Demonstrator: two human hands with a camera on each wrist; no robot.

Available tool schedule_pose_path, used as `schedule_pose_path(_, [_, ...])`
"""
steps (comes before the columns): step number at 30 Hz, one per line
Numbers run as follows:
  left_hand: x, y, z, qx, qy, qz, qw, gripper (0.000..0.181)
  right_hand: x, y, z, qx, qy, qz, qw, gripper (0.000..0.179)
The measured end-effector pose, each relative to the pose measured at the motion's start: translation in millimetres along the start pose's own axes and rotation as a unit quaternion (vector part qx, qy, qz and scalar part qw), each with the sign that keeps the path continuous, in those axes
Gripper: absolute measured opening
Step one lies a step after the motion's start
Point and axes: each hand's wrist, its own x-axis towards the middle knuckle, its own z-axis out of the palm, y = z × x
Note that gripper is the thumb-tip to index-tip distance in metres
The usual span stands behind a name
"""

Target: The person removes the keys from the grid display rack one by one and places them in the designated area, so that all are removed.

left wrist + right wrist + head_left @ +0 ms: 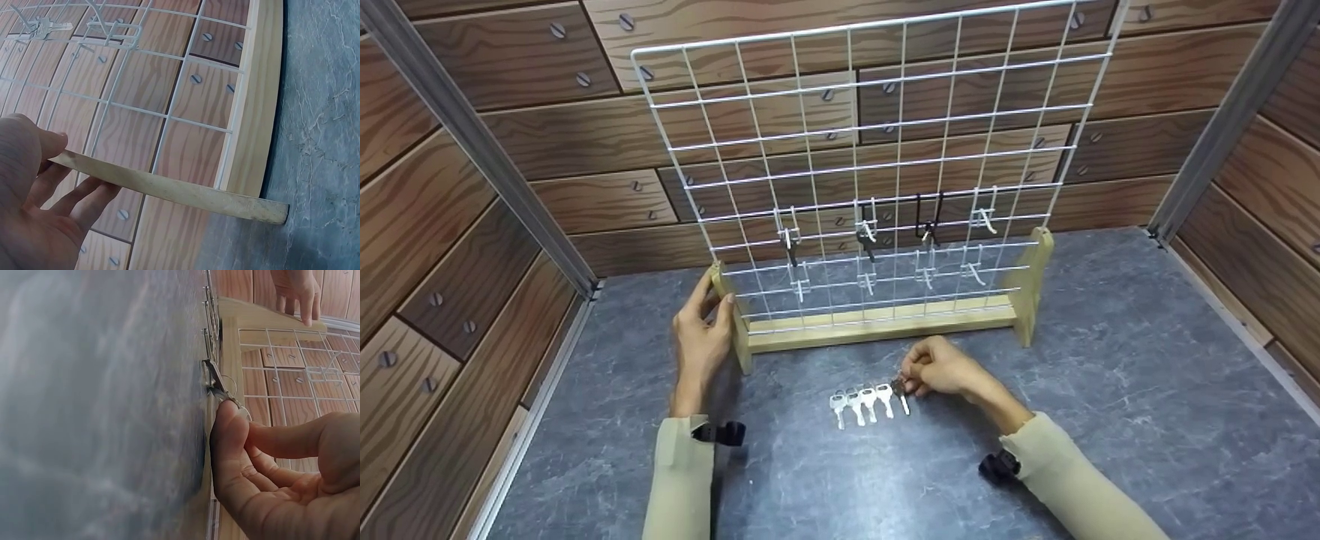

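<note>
My left hand (703,335) grips the left wooden end piece (169,189) of a wire grid stand, thumb on one side and fingers on the other in the left wrist view. On the table in front of the stand, my right hand (949,369) pinches the small ring (246,412) of a key (904,401). That key, with a dark head, lies at the right end of a row of several silver keys (869,403). Above them stands the white wire grid (877,169), fitted with two rows of hooks.
Dark-headed keys (866,244) hang on some upper-row hooks, one of them a black hook (928,217). The lower hooks (867,282) are white. A wooden base bar (877,330) joins the end pieces. Wood-patterned walls (547,142) surround the grey marbled table (1110,390).
</note>
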Motion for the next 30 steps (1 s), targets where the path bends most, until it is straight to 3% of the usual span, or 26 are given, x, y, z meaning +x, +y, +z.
schedule_pose_path(16, [-1.1, -0.7, 1.2, -0.005, 0.004, 0.003, 1.0000, 0.054, -5.8, -3.8, 3.5, -0.069, 0.034, -0.009, 0.9970, 0.014])
schedule_pose_path(23, [-0.4, -0.4, 0.2, 0.007, 0.001, 0.010, 0.9999, 0.054, -5.6, -4.6, 2.3, -0.081, 0.038, -0.003, 0.9960, 0.012])
schedule_pose_path(30, [0.5, 0.8, 0.6, -0.010, 0.005, 0.011, 0.9999, 0.054, -4.7, -5.0, -0.3, -0.089, 0.038, -0.001, 0.9953, 0.009])
